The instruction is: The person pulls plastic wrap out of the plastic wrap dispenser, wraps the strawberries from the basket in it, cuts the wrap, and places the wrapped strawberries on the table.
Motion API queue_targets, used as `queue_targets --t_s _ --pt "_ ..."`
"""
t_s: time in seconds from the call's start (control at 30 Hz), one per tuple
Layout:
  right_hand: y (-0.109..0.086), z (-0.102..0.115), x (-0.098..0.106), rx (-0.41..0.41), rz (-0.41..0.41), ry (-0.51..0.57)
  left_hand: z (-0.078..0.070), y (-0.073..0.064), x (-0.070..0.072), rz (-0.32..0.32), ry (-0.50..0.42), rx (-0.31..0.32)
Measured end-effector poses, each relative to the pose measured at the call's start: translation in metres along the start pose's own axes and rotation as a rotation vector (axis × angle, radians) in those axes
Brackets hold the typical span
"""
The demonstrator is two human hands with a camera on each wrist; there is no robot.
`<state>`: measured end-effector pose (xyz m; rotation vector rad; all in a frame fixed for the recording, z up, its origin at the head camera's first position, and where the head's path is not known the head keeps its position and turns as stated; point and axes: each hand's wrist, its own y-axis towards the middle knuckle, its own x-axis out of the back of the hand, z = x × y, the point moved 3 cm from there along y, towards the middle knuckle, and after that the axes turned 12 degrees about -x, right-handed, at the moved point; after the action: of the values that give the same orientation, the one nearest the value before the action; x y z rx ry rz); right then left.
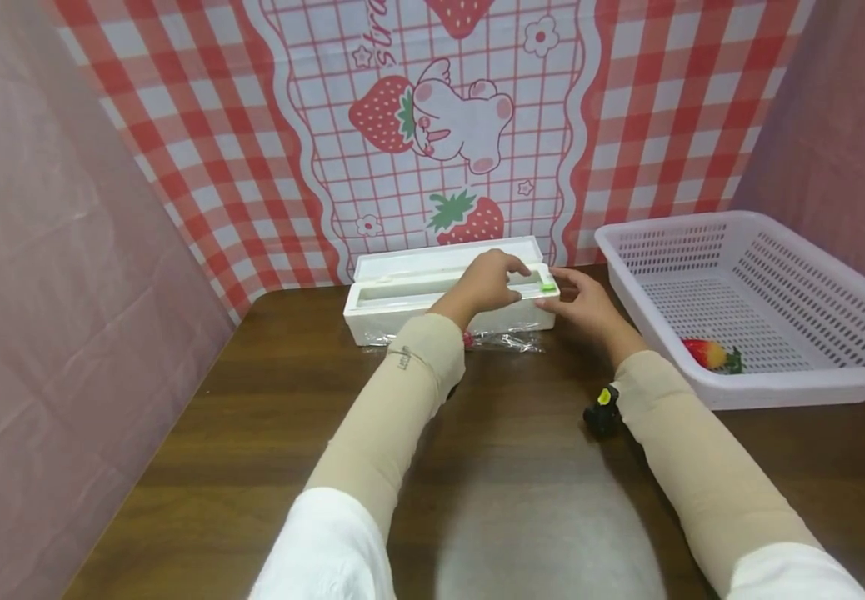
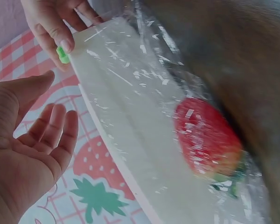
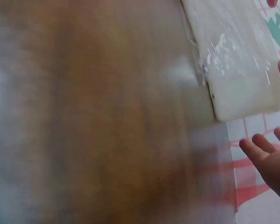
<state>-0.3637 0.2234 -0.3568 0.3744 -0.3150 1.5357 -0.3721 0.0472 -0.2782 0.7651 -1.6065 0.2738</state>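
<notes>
White long box (image 1: 395, 318), lid (image 1: 447, 257) up along its rear side, sits lengthwise at the back edge of the counter (image 1: 275, 442), right up by the patterned cloth (image 1: 207, 142). Top slot is exposed. Green tab (image 1: 547, 288) is at the box's right end, on the top rim. Left hand (image 1: 487, 282) is over the top, right of the middle; grip is wide, thumb apart from the loosely bent fingers. Can't tell whether a fingertip touches the rim. Right hand (image 1: 586, 304) is at the right end; grip also wide, thumb on the front side, fingers round toward the back, green tab between. Can't tell how hard it bears on the tab or the box. Clear film (image 1: 511, 341) runs down the front face and bunches on the counter along the box's base, wrinkled and shiny. Wrapped strawberry (image 2: 207, 137), red with a paler end and green leaves, lies under that film against the front face; from the head view only a speck of red shows, by the left forearm. White basket (image 1: 815, 385), perforated, stands toward the right edge of the counter; second strawberry (image 1: 702, 353) lies in its near left corner, leaves pointing right. Both forearms wear beige sleeves (image 1: 372, 417). Black device (image 1: 599, 417) with a yellow sticker sits at the right wrist. Counter is blurred in the right wrist view.
</notes>
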Motion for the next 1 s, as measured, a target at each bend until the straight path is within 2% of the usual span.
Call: queue_targets --t_s 0.2,0.43,0.57,0.73,0.87,1.0 --pt "0.003 -0.002 0.007 0.02 0.049 0.021 -0.013 0.022 0.001 0.049 0.008 -0.019" --pt "0.004 -0.002 0.004 0.058 0.039 -0.023 -0.025 0.04 -0.003 0.099 0.071 -0.002" --pt "0.006 -0.003 0.003 0.068 -0.005 -0.078 -0.028 0.045 -0.008 0.114 0.076 0.025" --pt "0.006 -0.004 0.004 0.051 -0.063 -0.118 -0.029 0.05 -0.016 0.158 0.158 0.022" --pt "0.005 -0.005 0.005 0.054 -0.083 -0.094 -0.028 0.051 -0.021 0.18 0.19 0.063" --pt "0.003 -0.006 0.006 0.081 -0.092 -0.041 -0.03 0.052 -0.025 0.161 0.209 0.096"
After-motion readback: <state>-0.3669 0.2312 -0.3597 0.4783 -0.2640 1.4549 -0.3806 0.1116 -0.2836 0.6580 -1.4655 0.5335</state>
